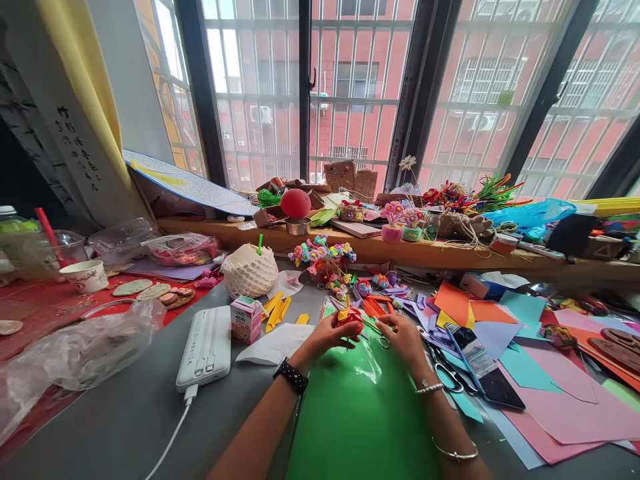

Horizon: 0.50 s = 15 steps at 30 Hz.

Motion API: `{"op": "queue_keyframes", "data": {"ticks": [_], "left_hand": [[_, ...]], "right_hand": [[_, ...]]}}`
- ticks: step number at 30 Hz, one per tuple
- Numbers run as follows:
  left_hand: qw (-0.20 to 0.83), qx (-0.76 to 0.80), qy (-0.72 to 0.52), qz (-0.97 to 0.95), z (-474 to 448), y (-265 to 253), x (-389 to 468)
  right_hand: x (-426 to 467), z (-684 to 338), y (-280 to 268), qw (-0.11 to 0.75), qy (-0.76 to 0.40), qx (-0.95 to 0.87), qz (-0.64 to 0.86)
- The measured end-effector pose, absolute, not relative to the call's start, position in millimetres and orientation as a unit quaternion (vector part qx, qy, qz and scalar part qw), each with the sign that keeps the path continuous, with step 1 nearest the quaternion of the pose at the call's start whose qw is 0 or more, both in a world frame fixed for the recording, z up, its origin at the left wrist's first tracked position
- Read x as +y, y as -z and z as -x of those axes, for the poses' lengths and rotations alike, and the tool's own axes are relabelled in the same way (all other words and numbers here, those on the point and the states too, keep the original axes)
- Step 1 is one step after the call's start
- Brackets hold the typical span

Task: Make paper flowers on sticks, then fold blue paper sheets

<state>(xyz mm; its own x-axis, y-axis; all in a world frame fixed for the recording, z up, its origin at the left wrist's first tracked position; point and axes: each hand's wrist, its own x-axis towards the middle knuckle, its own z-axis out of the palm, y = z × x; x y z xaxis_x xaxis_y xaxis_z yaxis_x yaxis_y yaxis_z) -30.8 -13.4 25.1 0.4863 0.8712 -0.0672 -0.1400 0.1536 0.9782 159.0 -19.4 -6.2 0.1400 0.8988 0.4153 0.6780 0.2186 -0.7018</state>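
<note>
My left hand (333, 335) is closed around a small red folded-paper ball (351, 320) with yellow at its top. Just to the right, my right hand (401, 339) has its thumb and fingers bent around a thin ring-handled metal tool (384, 342), which slants toward the ball. The tool's exact kind is too small to tell. Both hands are above a glossy green mat (365, 413). Strips of red paper (376, 307) lie just beyond them. Yellow folded strips (278, 312) and a white paper piece (275, 345) are left of my left hand.
A white power bank (205, 348) with a cable and a pink drink carton (247, 319) stand left. On the right are scissors (449, 378), a phone (484, 365) and coloured paper sheets (570, 393). Colourful beaded flowers (324, 257) stand behind, before the crowded window ledge (240, 233).
</note>
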Motion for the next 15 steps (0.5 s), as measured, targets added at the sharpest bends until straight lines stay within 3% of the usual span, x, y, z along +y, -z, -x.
{"op": "queue_keyframes", "data": {"ticks": [5,10,15], "left_hand": [[0.738,0.322,-0.382,-0.455,32.9,-23.5,-12.7],[0.771,0.307,-0.392,-0.396,33.1,-26.0,-13.1],[0.679,0.415,-0.354,-0.491,32.7,-26.7,-9.6]], "right_hand": [[-17.2,-154.6,17.4,0.321,-0.032,-0.692,0.646],[-18.2,-155.3,17.8,0.258,0.033,-0.709,0.656],[-16.3,-159.2,21.5,0.256,0.050,-0.694,0.671]]}}
